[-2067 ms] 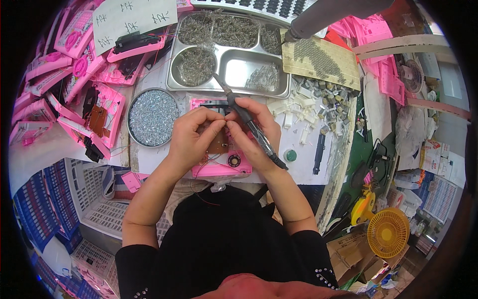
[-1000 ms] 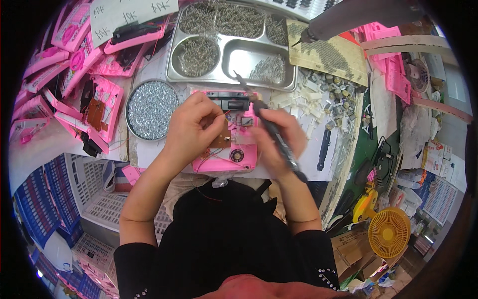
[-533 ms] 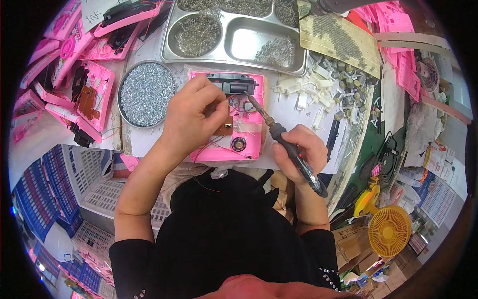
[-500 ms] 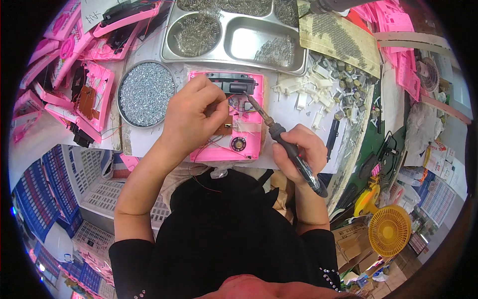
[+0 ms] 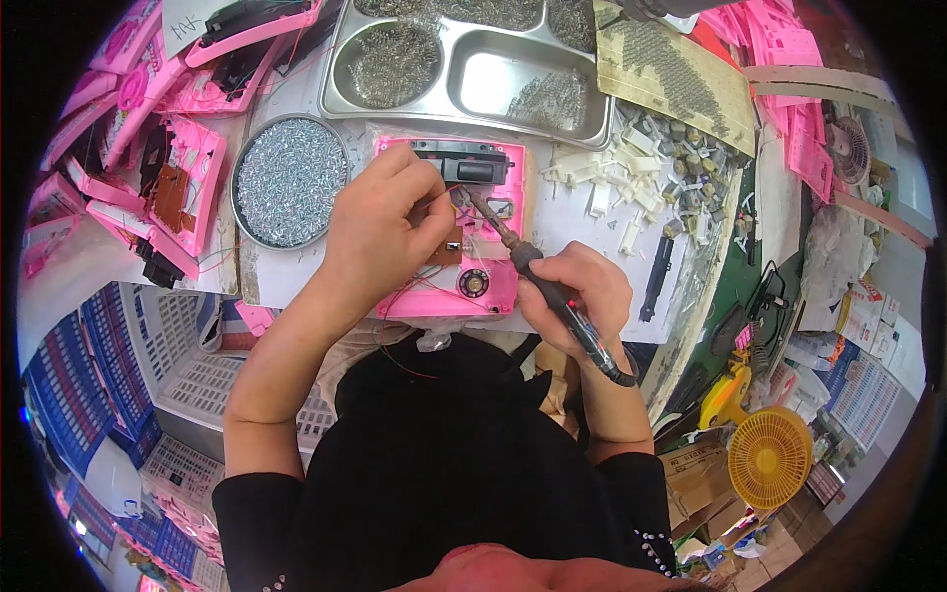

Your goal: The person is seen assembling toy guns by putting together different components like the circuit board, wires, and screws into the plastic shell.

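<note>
In front of me lies an open pink plastic housing (image 5: 404,304) with a black part (image 5: 478,170) along its far side, a brown circuit board (image 5: 447,251) and a round speaker (image 5: 473,284). My right hand (image 5: 582,296) grips a soldering iron (image 5: 562,301) by its dark handle. The iron's tip reaches into the housing, just below the black part and close to my left fingertips. Over the housing's left side, my left hand (image 5: 390,222) is closed in a pinch on a thin red wire, mostly hidden by the fingers.
Left of the housing stands a round dish of small screws (image 5: 290,183). A steel compartment tray (image 5: 444,113) with small metal parts sits behind it. White plastic pieces and small motors (image 5: 631,168) lie to the right. More pink housings (image 5: 192,187) are piled at the left.
My right hand has moved left with the soldering iron, bringing its tip from the black part's right end nearer my left fingertips. My left hand has hardly moved.
</note>
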### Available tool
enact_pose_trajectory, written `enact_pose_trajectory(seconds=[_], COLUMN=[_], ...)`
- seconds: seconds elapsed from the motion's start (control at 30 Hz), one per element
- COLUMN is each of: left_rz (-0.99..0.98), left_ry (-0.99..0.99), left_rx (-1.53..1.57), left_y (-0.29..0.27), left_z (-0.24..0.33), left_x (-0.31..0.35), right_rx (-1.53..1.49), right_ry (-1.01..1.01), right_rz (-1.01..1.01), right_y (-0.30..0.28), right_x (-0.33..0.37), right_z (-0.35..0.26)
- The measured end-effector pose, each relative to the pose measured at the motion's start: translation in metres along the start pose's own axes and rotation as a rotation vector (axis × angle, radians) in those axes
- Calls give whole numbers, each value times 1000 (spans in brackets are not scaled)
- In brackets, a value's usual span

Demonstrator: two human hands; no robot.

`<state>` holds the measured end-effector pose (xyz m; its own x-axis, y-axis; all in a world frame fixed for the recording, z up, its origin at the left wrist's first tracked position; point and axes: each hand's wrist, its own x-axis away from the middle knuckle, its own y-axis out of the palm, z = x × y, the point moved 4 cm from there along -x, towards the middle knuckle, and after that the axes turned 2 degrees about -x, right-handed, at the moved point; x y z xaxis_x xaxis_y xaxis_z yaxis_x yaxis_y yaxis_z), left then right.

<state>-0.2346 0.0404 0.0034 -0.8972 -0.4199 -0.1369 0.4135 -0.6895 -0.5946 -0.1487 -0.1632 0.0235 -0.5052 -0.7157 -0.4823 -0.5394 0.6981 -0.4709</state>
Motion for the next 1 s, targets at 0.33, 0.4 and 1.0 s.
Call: enact_pose_trajectory(seconds=[0.33, 0.4, 1.0], left_rz=[0, 8, 41], left_ry=[-2, 0, 19], left_rx=[-18, -13, -46], left_y=[-1, 0, 2], left_z=[0, 0, 0], left_x=[0, 0, -1], right_rx=[-7, 3, -10], right_ry=[1, -40, -34], right_rz=[-7, -6, -54], right_y=[0, 1, 1], right_x=[-3, -4, -8], right_z=[0, 0, 6])
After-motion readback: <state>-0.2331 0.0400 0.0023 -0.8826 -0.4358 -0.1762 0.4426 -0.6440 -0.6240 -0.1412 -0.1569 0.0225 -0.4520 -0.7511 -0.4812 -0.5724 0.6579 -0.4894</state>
